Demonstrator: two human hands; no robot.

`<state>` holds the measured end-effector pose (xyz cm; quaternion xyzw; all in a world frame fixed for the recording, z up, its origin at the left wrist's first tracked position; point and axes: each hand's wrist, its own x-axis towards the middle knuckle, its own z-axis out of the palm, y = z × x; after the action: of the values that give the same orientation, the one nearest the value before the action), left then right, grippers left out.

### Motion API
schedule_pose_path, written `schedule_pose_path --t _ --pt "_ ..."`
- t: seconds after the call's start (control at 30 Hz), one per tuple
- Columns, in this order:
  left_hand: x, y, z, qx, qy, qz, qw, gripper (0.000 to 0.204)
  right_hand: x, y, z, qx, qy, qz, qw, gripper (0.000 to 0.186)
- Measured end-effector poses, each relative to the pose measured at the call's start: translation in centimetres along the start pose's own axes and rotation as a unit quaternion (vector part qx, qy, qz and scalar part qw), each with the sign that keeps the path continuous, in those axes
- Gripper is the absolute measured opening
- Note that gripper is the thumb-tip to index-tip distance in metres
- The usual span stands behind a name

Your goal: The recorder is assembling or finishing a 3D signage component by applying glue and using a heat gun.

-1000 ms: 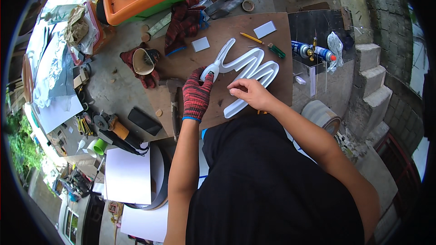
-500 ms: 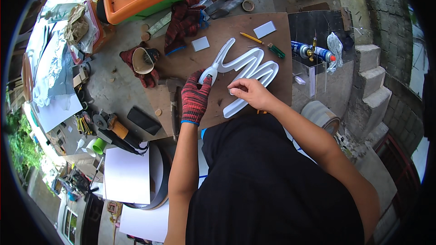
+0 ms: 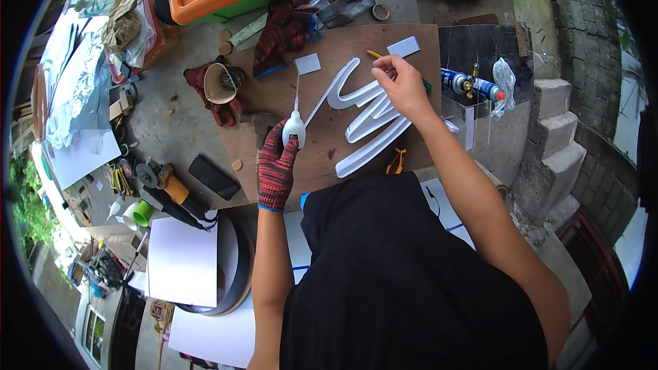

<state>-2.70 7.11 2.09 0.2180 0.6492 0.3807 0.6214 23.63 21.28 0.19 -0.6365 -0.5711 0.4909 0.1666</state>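
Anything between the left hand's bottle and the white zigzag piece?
Nothing visible. The bottle in the left hand sits right beside the left end of the zigzag piece; whether they touch can't be told. The right hand hides part of the piece's upper right, away from the bottle.

Left hand (image 3: 277, 168), in red-and-black glove: holding white bottle (image 3: 294, 129) with thin nozzle. Right hand (image 3: 406, 90), bare: fingers bent, over white curved strip (image 3: 373, 147). Brown board (image 3: 315, 164), beneath strip. Black phone (image 3: 214, 177), left of board.
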Motion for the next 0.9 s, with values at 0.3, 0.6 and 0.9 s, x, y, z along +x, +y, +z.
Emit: schedule_pose_path --t 0.3,0.6,0.9 --pt "-0.6 -0.4 -0.8 -0.016 0.000 0.013 1.000 0.041 5.6 0.6 0.2 -0.075 -0.048 0.048 0.995 0.033" --pt "-0.6 -0.6 -1.3 -0.040 0.008 0.009 0.999 0.042 5.8 1.3 0.7 -0.061 -0.060 0.050 0.995 0.034" --pt "-0.5 0.0 -1.0 -0.032 0.004 0.010 0.999 0.042 5.8 1.3 0.7 -0.061 -0.061 0.044 0.995 0.036"
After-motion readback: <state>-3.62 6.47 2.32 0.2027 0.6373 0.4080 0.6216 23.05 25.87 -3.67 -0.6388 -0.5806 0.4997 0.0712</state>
